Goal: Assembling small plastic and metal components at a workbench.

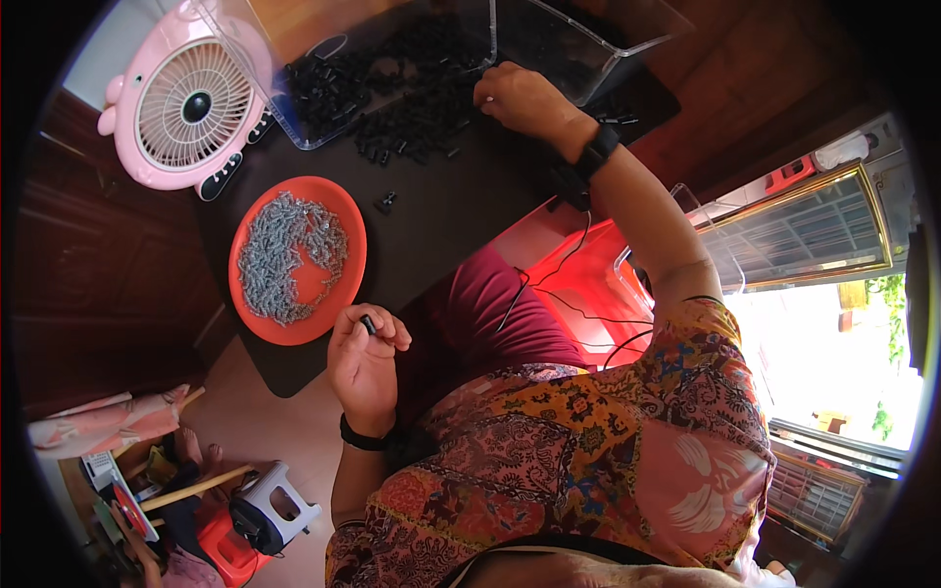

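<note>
My left hand (365, 367) is raised in front of the dark table's near edge, just below the orange-red bowl. Its fingers are closed round a small black cylindrical piece (368, 324). My right hand (529, 102) reaches to the far side of the table, beside the clear plastic bin (304, 145). Its fingers are curled in, and what they hold, if anything, I cannot make out. A heap of small black pieces (412, 132) lies to the left of that hand. Many small silvery screws (279, 250) fill much of the bowl (294, 334).
A pink fan (196, 106) stands at the far left of the dark table (431, 216). One or two stray black pieces (386, 202) lie right of the bowl. A second clear bin (588, 88) adjoins the first. Thin cables (578, 294) hang by a red stool or chair (588, 265).
</note>
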A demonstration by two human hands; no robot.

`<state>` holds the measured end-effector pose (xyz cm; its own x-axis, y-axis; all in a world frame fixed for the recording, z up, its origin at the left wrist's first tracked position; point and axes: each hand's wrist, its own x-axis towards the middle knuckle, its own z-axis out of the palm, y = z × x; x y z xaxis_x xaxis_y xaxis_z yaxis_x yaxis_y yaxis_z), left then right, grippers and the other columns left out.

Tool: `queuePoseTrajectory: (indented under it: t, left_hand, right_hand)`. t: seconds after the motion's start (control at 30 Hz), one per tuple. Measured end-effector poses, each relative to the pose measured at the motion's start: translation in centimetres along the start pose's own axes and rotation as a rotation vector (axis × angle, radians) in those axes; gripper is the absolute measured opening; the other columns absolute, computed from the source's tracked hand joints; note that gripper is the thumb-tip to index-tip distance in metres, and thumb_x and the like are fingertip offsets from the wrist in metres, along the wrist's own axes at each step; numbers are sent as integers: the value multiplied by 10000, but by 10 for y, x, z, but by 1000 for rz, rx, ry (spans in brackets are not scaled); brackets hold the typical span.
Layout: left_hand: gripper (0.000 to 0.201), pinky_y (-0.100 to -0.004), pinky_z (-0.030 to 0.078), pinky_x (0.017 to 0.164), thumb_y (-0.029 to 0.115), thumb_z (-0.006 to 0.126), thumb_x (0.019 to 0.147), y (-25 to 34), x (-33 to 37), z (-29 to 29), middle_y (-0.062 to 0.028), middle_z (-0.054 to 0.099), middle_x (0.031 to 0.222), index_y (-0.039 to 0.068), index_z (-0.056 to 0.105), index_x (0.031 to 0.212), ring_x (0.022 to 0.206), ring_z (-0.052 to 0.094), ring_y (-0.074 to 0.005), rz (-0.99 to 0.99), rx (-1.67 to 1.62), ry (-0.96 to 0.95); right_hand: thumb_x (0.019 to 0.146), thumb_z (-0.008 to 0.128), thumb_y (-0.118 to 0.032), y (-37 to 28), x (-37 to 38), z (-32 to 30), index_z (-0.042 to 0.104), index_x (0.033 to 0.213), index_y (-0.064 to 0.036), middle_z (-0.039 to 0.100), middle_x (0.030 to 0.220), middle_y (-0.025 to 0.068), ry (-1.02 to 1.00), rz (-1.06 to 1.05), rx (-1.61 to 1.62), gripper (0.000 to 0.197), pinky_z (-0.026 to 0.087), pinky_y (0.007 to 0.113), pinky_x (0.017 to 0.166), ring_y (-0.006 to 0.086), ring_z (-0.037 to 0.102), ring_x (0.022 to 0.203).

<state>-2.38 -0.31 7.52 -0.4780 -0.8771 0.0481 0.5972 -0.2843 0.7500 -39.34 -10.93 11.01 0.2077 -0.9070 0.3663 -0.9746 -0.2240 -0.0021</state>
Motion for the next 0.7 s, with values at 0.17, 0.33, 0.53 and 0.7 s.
queuePoseTrajectory:
  t: [0.17, 0.33, 0.53, 0.7]
  left_hand:
    - [176, -307, 401, 673, 188, 449, 941, 4, -2, 3, -80, 481, 845, 18, 491, 949, 743, 473, -189, -26, 47, -5]
    - [225, -286, 402, 666, 226, 446, 951, 11, 0, 16, -65, 484, 806, 5, 487, 946, 706, 504, -178, -43, 126, -61]
    - [252, -274, 402, 670, 259, 451, 971, 18, 8, 29, -52, 475, 797, 9, 475, 971, 710, 508, -168, -3, 136, -140]
    - [245, -278, 405, 680, 259, 434, 982, 18, 5, 31, -43, 458, 791, 17, 470, 968, 715, 511, -174, 39, 95, -171]
  right_hand:
    - [813, 660, -139, -22, -3, -20, 677, 921, -86, 666, 869, 62, 10, 77, 336, 121, 500, 309, 787, 210, 635, 840]
    - [866, 657, -97, -85, -9, -49, 681, 981, -50, 671, 883, 10, -271, 144, 1035, 127, 477, 233, 780, 81, 614, 844]
    - [872, 638, -10, -151, -14, -71, 678, 995, -15, 669, 930, 2, -371, -22, 1421, 129, 475, 209, 826, 68, 605, 890]
    - [861, 644, 12, -179, -17, -79, 674, 978, 1, 671, 912, 20, -417, -110, 1506, 122, 493, 220, 803, 76, 616, 860]
